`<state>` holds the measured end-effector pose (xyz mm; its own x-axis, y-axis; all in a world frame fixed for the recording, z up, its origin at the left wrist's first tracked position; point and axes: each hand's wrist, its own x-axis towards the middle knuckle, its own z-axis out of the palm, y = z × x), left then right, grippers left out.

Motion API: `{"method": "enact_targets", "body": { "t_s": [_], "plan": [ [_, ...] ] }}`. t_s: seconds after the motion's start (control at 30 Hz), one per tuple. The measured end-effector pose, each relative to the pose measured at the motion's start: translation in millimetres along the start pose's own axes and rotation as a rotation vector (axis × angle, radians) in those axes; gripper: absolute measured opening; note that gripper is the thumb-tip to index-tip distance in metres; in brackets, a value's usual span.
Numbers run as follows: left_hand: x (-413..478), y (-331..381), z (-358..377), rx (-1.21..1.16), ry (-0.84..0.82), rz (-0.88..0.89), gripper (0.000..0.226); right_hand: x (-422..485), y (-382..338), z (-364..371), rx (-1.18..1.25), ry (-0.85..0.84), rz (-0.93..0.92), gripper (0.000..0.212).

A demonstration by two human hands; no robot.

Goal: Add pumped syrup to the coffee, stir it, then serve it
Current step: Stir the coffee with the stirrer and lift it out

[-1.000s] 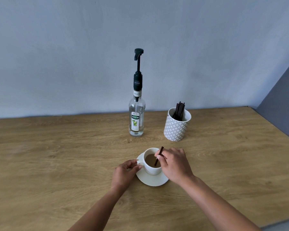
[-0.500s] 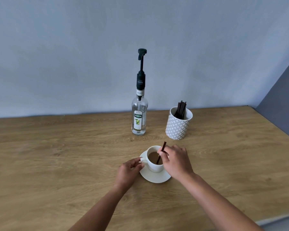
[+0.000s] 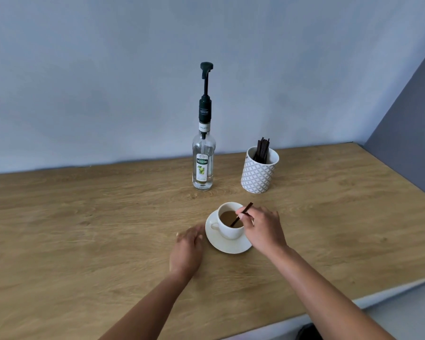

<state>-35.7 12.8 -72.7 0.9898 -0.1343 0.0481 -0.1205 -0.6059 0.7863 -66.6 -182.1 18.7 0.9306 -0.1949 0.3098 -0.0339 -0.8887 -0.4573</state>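
Observation:
A white cup of brown coffee (image 3: 227,229) stands on a white saucer (image 3: 221,244) on the wooden table. My right hand (image 3: 263,229) pinches a dark stirrer stick (image 3: 245,209) whose lower end dips into the coffee. My left hand (image 3: 188,249) is blurred, just left of the saucer and off the cup's handle, fingers loosely spread with nothing in them. Behind the cup stands a clear syrup bottle (image 3: 203,168) with a tall black pump (image 3: 205,89).
A white patterned holder (image 3: 258,174) with several dark stirrer sticks stands right of the bottle. The wooden table (image 3: 84,229) runs to a wall at the back and a dark panel at the right; its front edge slants across the lower right.
My left hand has let go of the cup's handle and drawn back to the left onto the table. My right hand keeps the stirrer in the coffee.

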Motion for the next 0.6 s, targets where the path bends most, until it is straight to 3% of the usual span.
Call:
{"method": "enact_targets", "body": {
  "t_s": [0.1, 0.27, 0.43, 0.6],
  "plan": [
    [-9, -7, 6, 0.292, -0.055, 0.015, 0.048, -5, 2, -1, 0.004, 0.004, 0.027, 0.017],
    [-21, -5, 18, 0.575, -0.163, 0.014, 0.062, -11, 6, -7, -0.012, 0.019, 0.074, 0.017],
    [-23, -5, 22, 0.650, -0.152, 0.015, 0.064, -16, 10, -12, 0.051, 0.109, 0.031, 0.014],
    [-24, -3, 23, 0.667, -0.143, -0.004, 0.064, -21, 15, -14, 0.093, 0.084, 0.019, 0.015]
  ]
}}
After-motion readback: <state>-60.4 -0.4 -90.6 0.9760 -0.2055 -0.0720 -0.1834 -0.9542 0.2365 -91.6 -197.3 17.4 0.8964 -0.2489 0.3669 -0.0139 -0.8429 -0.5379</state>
